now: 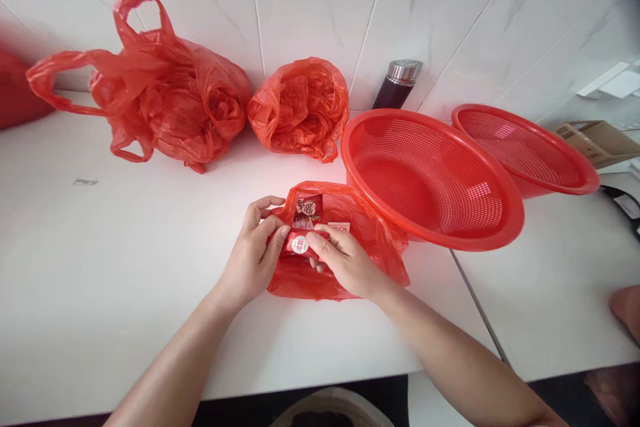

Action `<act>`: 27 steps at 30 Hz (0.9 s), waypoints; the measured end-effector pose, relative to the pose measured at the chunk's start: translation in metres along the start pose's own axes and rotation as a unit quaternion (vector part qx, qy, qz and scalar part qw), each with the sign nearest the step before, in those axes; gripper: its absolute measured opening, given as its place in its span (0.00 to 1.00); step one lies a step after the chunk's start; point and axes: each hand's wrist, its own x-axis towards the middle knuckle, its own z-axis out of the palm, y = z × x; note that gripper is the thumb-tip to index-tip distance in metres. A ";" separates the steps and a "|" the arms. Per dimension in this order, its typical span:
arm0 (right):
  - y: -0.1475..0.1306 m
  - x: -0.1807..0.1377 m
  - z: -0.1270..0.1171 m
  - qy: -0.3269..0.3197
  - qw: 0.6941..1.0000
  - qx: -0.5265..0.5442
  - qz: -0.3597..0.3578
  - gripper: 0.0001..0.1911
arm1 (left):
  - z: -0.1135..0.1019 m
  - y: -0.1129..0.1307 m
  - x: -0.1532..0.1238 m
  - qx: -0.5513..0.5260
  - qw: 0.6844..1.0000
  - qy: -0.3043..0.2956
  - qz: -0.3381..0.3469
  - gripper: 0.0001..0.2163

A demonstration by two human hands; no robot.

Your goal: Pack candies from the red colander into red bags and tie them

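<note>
A small red packet with a round white label (300, 244) is held between both hands over an open red plastic bag (395, 260). My left hand (253, 253) is closed, its thumb and forefinger pinching the packet's left end near the bag's edge. On the other end, my right hand (347, 260) is closed, thumb on top and fingers partly hidden beneath. Inside the bag, just beyond the hands, lies a dark red printed packet (309, 205). A pale printed piece (340, 227) shows beside my right fingers.
A large red colander (425, 233) stands right of the bag, with a second red colander (530, 147) behind. Stuffed red bags (195, 100) and a dark flask (395, 90) stand along the tiled wall. A cardboard box (595, 140) is at far right.
</note>
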 end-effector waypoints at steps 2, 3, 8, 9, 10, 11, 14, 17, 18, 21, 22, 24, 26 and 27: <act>0.000 0.000 0.002 0.008 0.999 -0.030 -0.021 0.17 | 0.001 0.001 0.001 -0.009 1.000 0.007 0.004 0.13; 0.000 0.000 0.003 0.022 0.997 -0.061 -0.044 0.17 | 0.001 0.001 0.001 -0.017 1.000 0.012 0.006 0.13; -0.002 -0.003 0.010 0.091 0.954 -0.207 -0.198 0.18 | -0.002 0.002 0.001 -0.082 0.996 0.024 -0.015 0.14; -0.002 -0.004 0.011 0.096 0.953 -0.205 -0.204 0.17 | -0.003 0.002 0.001 -0.101 0.994 0.025 -0.026 0.15; -0.002 -0.005 0.011 0.102 0.955 -0.193 -0.199 0.16 | -0.004 0.002 0.001 -0.119 0.992 0.020 -0.032 0.16; -0.002 -0.005 0.011 0.111 0.960 -0.176 -0.189 0.15 | -0.005 0.002 0.000 -0.134 0.990 0.010 -0.034 0.16; -0.001 -0.004 0.010 0.131 0.969 -0.143 -0.155 0.13 | -0.005 0.004 0.000 -0.150 0.987 -0.030 -0.039 0.11; 0.000 -0.002 0.009 0.079 0.975 -0.146 -0.145 0.13 | -0.004 0.007 0.001 -0.163 0.983 -0.023 -0.083 0.07; 0.000 -0.001 0.009 0.057 0.977 -0.148 -0.143 0.13 | -0.004 0.008 0.001 -0.171 0.980 -0.019 -0.099 0.07; -0.002 -0.001 0.004 0.050 0.980 -0.145 -0.124 0.17 | -0.006 0.009 0.001 -0.173 0.977 -0.041 -0.117 0.08; -0.003 -0.001 0.001 0.061 0.982 -0.140 -0.112 0.18 | -0.007 0.009 0.001 -0.164 0.978 -0.060 -0.111 0.08; -0.006 -0.001 -0.003 0.068 0.986 -0.127 -0.086 0.19 | -0.008 0.008 0.000 -0.143 0.980 -0.105 -0.091 0.08; -0.009 -0.001 -0.006 0.057 0.988 -0.123 -0.071 0.19 | -0.008 0.008 -0.001 -0.126 0.980 -0.137 -0.073 0.07; -0.010 -0.001 -0.008 0.051 0.988 -0.127 -0.070 0.19 | -0.007 0.007 -0.001 -0.119 0.980 -0.144 -0.067 0.07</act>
